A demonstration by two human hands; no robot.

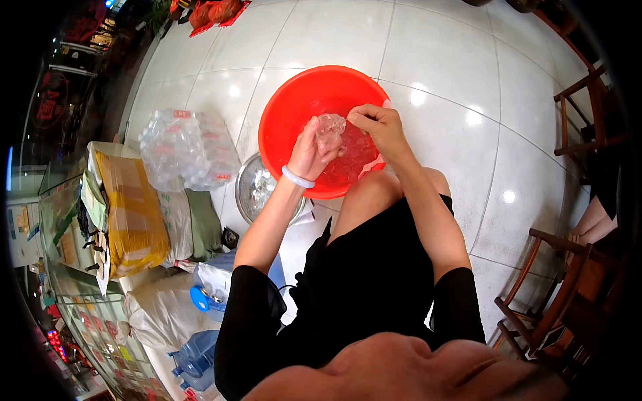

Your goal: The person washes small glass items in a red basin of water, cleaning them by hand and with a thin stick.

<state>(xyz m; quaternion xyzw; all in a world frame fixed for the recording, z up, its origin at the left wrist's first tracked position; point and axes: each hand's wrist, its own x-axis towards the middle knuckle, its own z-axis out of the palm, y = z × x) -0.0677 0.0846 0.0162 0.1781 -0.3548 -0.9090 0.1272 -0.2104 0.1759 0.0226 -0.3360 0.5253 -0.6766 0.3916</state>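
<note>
Bare skin of the wearer [394, 371] fills the floor's near edge, closest to my lens; black clothing [374, 281] lies just past it, and the knees come up to the near rim of a red plastic basin [273, 113].

From my remote seat I see the left hand [315, 150], a pale bangle [298, 178] at its wrist, curled around a clear, glassy lump [332, 125] held above the basin; I cannot tell whether it is ice, jelly or thin plastic. Fingers of the right hand [382, 128] are drawn narrow just beside the lump; whether they pinch a bit of it I cannot tell.

I judge the work to be partway through: one lump is in hand, while translucent pieces [351, 164] lie inside the basin towards its right wall; a steel bowl [242, 202] just beside the basin's left rim carries pale bits, though I cannot tell if those are finished or waiting.

Room looks tightest on the left, where a shrink-wrapped bottle pack [190, 150] and a taped carton [134, 214] crowd that side of the tiled floor [441, 134]; it looks widest beyond the basin's far and right rims, with a wooden chair [545, 287] well apart, near the floor's right edge.
</note>
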